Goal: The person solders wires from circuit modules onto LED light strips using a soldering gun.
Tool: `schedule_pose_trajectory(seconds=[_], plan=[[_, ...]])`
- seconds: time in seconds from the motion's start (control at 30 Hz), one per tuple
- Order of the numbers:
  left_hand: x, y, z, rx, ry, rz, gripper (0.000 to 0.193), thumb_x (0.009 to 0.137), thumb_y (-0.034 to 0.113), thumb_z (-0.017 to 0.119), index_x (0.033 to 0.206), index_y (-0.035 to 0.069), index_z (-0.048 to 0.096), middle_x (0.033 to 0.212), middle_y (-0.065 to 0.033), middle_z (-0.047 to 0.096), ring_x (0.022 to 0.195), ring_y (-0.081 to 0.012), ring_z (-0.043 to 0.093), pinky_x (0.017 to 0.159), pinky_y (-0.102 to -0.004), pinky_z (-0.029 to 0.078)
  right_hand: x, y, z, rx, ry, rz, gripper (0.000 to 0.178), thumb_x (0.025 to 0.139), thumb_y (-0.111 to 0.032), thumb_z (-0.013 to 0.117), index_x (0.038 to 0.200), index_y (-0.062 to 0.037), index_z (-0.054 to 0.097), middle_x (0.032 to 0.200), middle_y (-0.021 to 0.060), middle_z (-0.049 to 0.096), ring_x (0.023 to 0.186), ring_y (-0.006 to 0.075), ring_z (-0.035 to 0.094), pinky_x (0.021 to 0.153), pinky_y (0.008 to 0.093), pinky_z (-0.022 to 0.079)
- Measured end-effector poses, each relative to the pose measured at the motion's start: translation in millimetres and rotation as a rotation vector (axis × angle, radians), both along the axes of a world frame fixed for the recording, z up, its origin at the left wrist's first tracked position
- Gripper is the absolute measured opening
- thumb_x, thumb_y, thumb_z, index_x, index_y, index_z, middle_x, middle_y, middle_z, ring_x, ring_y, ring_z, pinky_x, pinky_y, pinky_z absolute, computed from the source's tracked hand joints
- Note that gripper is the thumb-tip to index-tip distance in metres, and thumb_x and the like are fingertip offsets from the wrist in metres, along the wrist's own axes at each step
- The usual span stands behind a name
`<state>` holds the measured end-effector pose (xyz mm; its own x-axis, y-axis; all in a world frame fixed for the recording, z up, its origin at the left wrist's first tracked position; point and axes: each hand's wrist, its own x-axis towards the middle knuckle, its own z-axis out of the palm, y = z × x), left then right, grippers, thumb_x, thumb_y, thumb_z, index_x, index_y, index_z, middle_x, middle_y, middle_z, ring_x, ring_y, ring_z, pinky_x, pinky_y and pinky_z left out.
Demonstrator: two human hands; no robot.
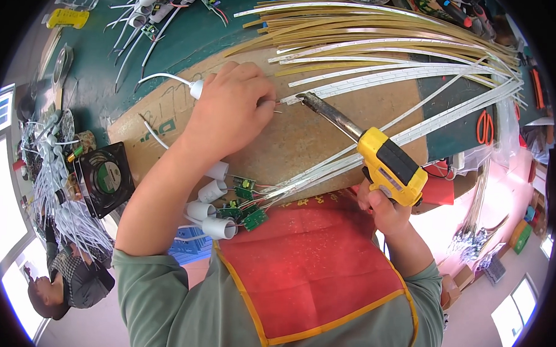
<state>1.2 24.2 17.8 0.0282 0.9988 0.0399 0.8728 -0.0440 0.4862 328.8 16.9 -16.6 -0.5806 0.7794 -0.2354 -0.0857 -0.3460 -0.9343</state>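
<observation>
Across a green worktop point(178, 55), LED strips point(369, 30) are fanning over cardboard point(328, 138); a yellow soldering gun point(391, 165) is sitting in the closed right grip point(384, 208), its tip hovering at a strip end near the left grip point(234, 104), which is curling over a white lamp housing point(196, 89).

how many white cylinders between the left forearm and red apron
4, in a rough column beside the forearm: top cylinder, second cylinder, third cylinder, bottom cylinder; the forearm may hide more.
</observation>
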Motion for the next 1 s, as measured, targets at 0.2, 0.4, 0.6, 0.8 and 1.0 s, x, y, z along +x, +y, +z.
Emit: schedule_pose_trajectory(seconds=[0.2, 0.4, 0.6, 0.8, 1.0], plan=[[0.3, -0.4, 0.8, -0.008, 0.006, -0.003, 0.006, 0.079, 0.010, 0.067, 0.082, 0.004, 0.067, 0.092, -0.0091, 0.063, 0.094, -0.0314, 0.059, 0.085, -0.0411, 0.047, -2.3, 0.5, 1.0, -0.005, -0.004, -0.005, 0.025, 0.091, -0.012, 0.070, 0.112, -0.0029, 0.060, 0.089, 0.0016, 0.061, 0.077, 0.0113, 0.057, 0.067, 0.0257, 0.046], [0.5, -2.5, 4.1, -0.018, 0.008, 0.000, 0.007, 0.079, 0.011, 0.068, 0.083, 0.006, 0.067, 0.096, -0.0085, 0.063, 0.097, -0.0312, 0.059, 0.088, -0.0407, 0.046, -3.2, 0.5, 1.4, -0.011, -0.012, -0.002, 0.026, 0.091, -0.011, 0.072, 0.112, -0.0030, 0.060, 0.089, 0.0009, 0.061, 0.078, 0.0106, 0.057, 0.068, 0.0254, 0.046], [0.2, -7.8, 3.9, 0.036, 0.008, -0.111, 0.008, 0.077, 0.011, 0.070, 0.084, 0.008, 0.068, 0.103, -0.0061, 0.063, 0.103, -0.0293, 0.058, 0.092, -0.0413, 0.044, -5.1, 0.3, -3.3, 0.082, -0.048, 0.031, 0.038, 0.092, -0.017, 0.070, 0.123, -0.0018, 0.054, 0.081, 0.0035, 0.059, 0.069, 0.0113, 0.054, 0.061, 0.0259, 0.046], [1.7, -6.6, 3.1, 0.031, 0.041, -0.109, 0.008, 0.077, 0.011, 0.070, 0.083, 0.007, 0.067, 0.103, -0.0059, 0.063, 0.104, -0.0288, 0.058, 0.092, -0.0406, 0.044, -6.9, -0.5, 0.0, 0.096, -0.057, 0.023, 0.041, 0.091, -0.015, 0.070, 0.127, -0.0011, 0.054, 0.084, 0.0036, 0.060, 0.072, 0.0108, 0.055, 0.064, 0.0256, 0.047], [1.2, -3.6, 0.2, 0.017, -0.059, -0.031, 0.008, 0.080, 0.011, 0.068, 0.083, 0.004, 0.066, 0.101, -0.0081, 0.064, 0.104, -0.0311, 0.058, 0.093, -0.0417, 0.044, -5.0, -1.2, 0.3, 0.053, -0.083, 0.004, 0.037, 0.088, -0.005, 0.074, 0.122, -0.0009, 0.060, 0.099, 0.0017, 0.065, 0.088, 0.0094, 0.059, 0.076, 0.0258, 0.049]])
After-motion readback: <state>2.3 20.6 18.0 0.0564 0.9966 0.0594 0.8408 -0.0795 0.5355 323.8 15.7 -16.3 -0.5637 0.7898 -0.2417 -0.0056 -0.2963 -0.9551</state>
